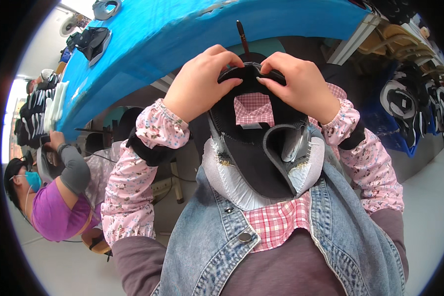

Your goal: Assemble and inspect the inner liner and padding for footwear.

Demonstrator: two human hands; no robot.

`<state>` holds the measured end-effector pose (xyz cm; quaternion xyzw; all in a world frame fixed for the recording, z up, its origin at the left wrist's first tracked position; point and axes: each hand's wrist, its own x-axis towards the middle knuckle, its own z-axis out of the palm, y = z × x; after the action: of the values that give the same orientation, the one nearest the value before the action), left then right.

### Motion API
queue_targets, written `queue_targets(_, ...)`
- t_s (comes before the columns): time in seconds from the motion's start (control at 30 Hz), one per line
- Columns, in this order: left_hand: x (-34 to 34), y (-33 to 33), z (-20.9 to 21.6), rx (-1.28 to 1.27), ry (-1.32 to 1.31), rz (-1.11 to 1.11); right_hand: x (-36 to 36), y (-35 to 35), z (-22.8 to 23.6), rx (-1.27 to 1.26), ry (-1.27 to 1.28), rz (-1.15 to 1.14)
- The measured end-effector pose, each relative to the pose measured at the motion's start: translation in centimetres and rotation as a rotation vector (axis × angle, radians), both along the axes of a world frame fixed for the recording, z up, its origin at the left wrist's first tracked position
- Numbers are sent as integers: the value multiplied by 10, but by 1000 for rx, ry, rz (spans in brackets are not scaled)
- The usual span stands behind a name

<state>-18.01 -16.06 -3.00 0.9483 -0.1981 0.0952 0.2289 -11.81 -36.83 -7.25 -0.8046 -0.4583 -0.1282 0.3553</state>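
I hold a black shoe upper (261, 143) with a white stitched lining edge up against my chest, opening toward me. My left hand (198, 81) pinches the far rim of the upper from the left. My right hand (301, 84) pinches the same rim from the right, thumbs and fingertips nearly meeting at the top. A dark pen-like tool (242, 37) stands just beyond my fingers at the table edge. Floral pink sleeve covers are on both forearms.
A long blue table (182, 29) runs across the top with black shoe uppers (93, 42) on it at the far left. A person in a purple top (59, 202) works at my left. Racks with black and white shoe parts (419, 103) stand on the right.
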Motion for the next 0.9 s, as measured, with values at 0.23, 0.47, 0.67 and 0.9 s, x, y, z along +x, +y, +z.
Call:
queue_targets(0.23, 1, -12, -8, -20, -62, 22, -6, -2, -2, -73, -75, -145)
queue_targets(0.47, 2, -17, -4, 65, -143, 19, -6, -10, -5, 20, -43, -12)
queue_targets(0.67, 3, -22, -1, 107, -145, 64, 0, -9, -7, 124, 17, -52)
queue_targets(0.9, 5, -22, -6, 137, -212, 116, -4, -7, -5, 63, 41, -112)
